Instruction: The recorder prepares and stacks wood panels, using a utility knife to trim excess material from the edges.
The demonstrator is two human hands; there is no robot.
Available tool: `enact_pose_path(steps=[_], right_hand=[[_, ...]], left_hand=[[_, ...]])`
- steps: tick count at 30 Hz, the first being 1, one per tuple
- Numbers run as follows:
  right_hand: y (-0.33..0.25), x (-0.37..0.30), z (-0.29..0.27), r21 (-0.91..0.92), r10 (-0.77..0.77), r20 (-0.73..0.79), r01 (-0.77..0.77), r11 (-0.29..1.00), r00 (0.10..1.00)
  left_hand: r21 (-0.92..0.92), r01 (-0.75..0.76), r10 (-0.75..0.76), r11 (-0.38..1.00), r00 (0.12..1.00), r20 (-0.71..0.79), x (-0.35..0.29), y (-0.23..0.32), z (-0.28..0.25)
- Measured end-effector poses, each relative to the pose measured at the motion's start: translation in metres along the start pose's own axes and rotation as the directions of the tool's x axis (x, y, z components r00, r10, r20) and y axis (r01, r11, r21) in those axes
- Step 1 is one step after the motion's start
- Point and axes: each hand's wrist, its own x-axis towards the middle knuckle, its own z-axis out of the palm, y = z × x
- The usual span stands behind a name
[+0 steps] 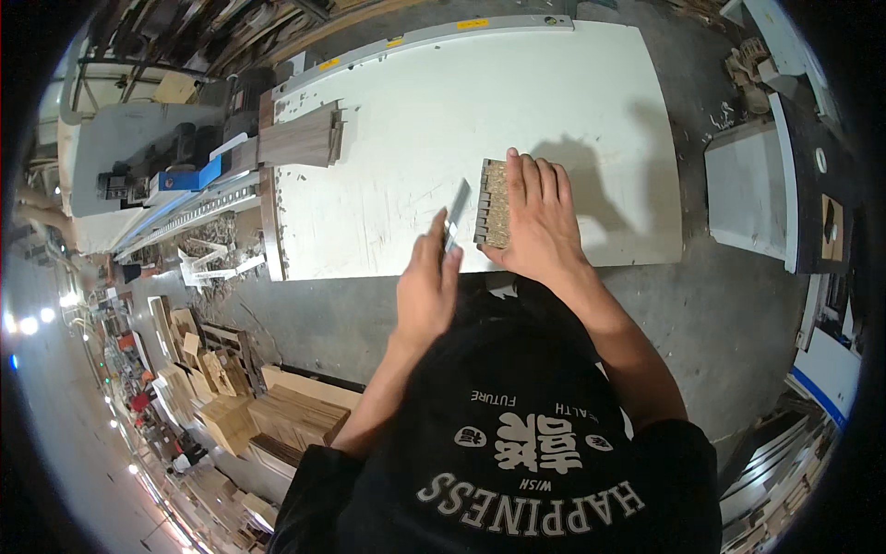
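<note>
My left hand (426, 286) is closed round a utility knife (454, 220), its grey blade pointing up and slightly right. Just right of the blade, a block of particleboard strips (496, 205) rests on the white board, its left side showing a row of notched dark edges. My right hand (543, 217) lies across the right part of this block and grips it, the thumb at the near end and the fingers reaching toward the far end. The palm hides the block's right side. A small gap separates the knife from the block.
The white board (397, 138) forms the worktop. A spirit level (434, 37) lies along its far edge. Brown strips (300, 137) are stacked at its left end, near a machine with a blue part (189, 177). Wood offcuts (295, 415) are piled at lower left; a grey cabinet (752, 189) stands right.
</note>
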Motion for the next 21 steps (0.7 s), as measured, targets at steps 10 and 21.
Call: enact_pose_path(steps=[10, 21], right_hand=[[0.002, 0.006, 0.0, 0.003, -0.024, -0.002, 0.024, 1.0, 1.0], [-0.003, -0.004, 0.005, -0.011, -0.039, -0.019, 0.039, 0.999, 0.999]], left_hand=[[0.288, 0.08, -0.15, 0.954, 0.961, 0.232, -0.039, 0.021, -0.002], [0.375, 0.051, -0.137, 0.926, 0.969, 0.206, -0.035, 0.009, -0.001]])
